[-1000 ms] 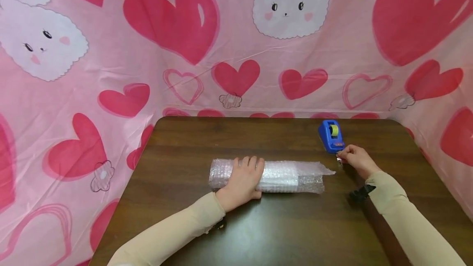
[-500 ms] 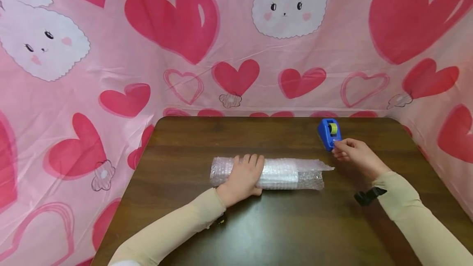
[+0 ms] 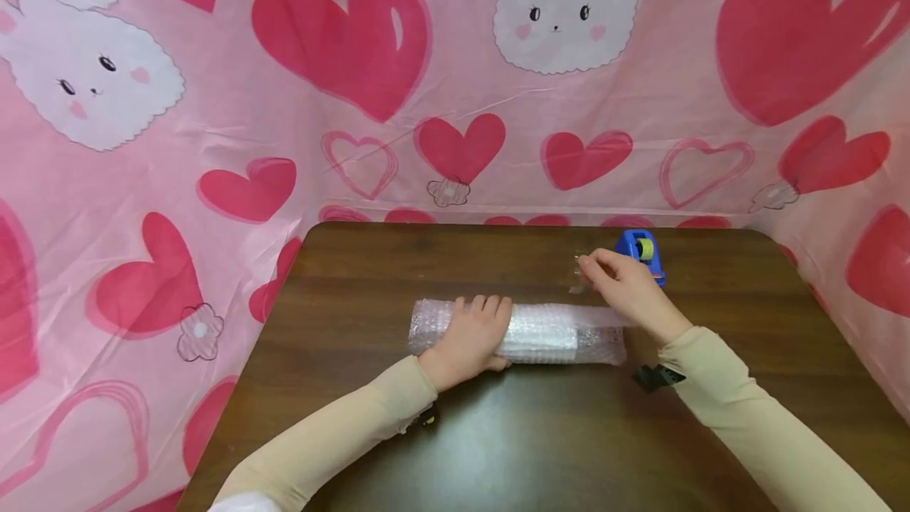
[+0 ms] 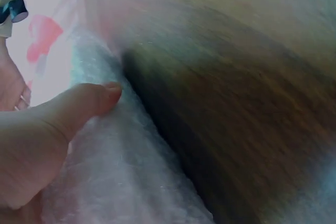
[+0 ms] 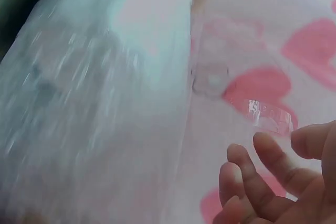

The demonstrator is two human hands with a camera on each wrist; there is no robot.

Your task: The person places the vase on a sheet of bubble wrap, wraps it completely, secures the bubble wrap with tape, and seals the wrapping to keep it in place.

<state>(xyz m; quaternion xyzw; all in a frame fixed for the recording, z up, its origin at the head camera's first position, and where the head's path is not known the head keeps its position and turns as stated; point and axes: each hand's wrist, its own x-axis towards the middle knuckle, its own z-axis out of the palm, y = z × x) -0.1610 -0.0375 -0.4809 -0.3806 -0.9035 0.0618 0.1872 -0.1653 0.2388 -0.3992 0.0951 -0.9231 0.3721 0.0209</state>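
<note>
A roll of bubble wrap (image 3: 542,336) lies crosswise on the brown table, with a loose flap at its right end. Over its left half, my left hand (image 3: 468,344) holds the roll, fingers across the top and thumb (image 4: 89,106) along the near side. Behind the roll's right end, my right hand (image 3: 629,291) pinches a short strip of clear tape (image 5: 270,117) between thumb and fingertips, in the air. The strip hangs apart from the wrap. A blue tape dispenser (image 3: 657,263) with a yellow-cored roll stands just beyond the right hand, partly hidden by it.
The wooden table (image 3: 341,299) has a rounded far edge. A pink cloth (image 3: 398,180) printed with hearts and rabbits hangs behind it and along both sides. A dark strap device (image 3: 657,378) sits at the right wrist.
My right hand has come away from the dispenser, moving left with the tape strip to a spot behind the bubble wrap. The left hand stays on the roll.
</note>
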